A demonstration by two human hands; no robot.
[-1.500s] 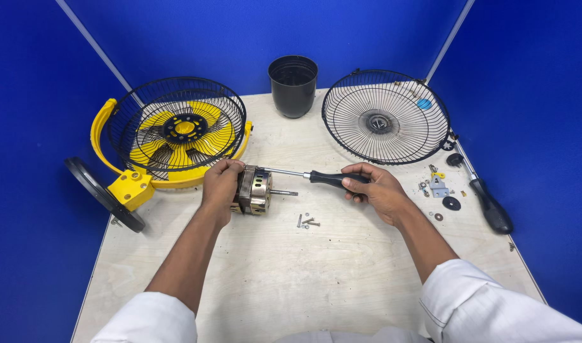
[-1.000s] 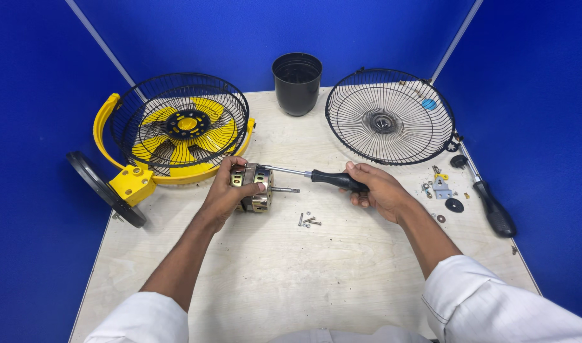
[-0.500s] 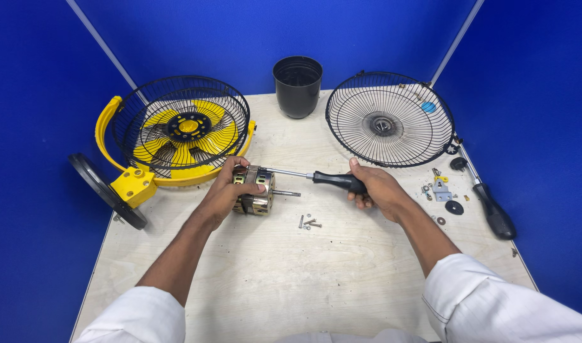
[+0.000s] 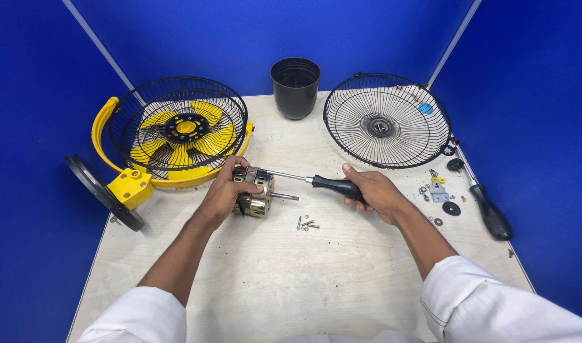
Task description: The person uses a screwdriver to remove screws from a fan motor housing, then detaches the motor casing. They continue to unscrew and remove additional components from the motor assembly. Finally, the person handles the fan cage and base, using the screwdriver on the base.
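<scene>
Since a second earlier, little had shifted: left hand (image 4: 224,190) still clasped the brass-coloured fan motor (image 4: 254,192) at frame centre; right hand (image 4: 373,190) kept its grip closed on the black-handled screwdriver (image 4: 332,185), tip at the housing.

Both arms were bare from the hands back past the elbows, and no gloves, rings or watch showed on the left hand (image 4: 226,190) or the right hand (image 4: 375,190). Behind each elbow sat a bunched white sleeve (the one behind the right hand showed a line of seam stitching near its edge). The cloth looked plain and unmarked.
</scene>
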